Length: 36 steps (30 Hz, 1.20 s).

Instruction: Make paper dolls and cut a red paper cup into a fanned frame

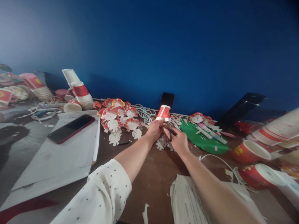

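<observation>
In the middle of the table, my left hand (155, 129) is closed on a red and white paper cup (163, 112), which it holds upside down. My right hand (178, 140) is closed on a pair of dark scissors (170, 132), just below and to the right of the cup. The blades reach up near the cup's rim; whether they touch it is hard to make out. Beneath my hands lie white paper cut-outs (161, 143). Behind the cup a black phone (167, 99) leans upright against the blue wall.
Paper figures with red and white frilled heads (114, 119) lie left of my hands. A green sheet (201, 137) with pens (212, 133) is on the right. Another phone (72, 127) rests on a white board (46, 168). Cup stacks (81, 93) stand left, more cups (251, 151) right.
</observation>
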Available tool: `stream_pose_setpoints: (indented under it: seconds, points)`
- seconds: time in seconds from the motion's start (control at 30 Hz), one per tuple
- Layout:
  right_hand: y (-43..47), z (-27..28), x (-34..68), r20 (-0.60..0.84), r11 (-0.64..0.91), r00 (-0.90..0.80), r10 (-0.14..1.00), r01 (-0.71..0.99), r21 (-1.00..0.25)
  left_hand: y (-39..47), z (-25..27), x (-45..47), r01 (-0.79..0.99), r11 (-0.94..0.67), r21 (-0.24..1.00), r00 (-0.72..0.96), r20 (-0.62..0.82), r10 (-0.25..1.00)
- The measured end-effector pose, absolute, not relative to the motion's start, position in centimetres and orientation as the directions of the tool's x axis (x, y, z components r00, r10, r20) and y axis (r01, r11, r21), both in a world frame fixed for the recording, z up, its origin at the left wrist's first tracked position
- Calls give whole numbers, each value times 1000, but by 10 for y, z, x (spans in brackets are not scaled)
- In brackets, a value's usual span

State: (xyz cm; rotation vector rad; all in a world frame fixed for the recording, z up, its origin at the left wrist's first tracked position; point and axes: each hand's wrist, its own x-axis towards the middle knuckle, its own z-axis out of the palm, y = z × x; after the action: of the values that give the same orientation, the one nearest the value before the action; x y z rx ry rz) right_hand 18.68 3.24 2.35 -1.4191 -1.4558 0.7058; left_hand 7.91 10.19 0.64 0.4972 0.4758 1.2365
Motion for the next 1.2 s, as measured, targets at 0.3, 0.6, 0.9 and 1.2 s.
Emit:
stream_pose_setpoints:
  seconds: [0.3,0.6,0.9,1.2]
  points:
    - [38,20,191,264,170,187,946,409,-897,95,1,87,-702,206,682,303,24,953]
    - [35,22,189,306,218,154,939,421,-881,91,4,89,-677,222,702,308,-4,951]
    - [34,23,188,274,186,184,944,388,-903,85,15,85,-655,407,637,444,-111,889]
    - [33,19,184,278,212,154,948,345,-914,85,20,83,-657,510,556,463,-236,854]
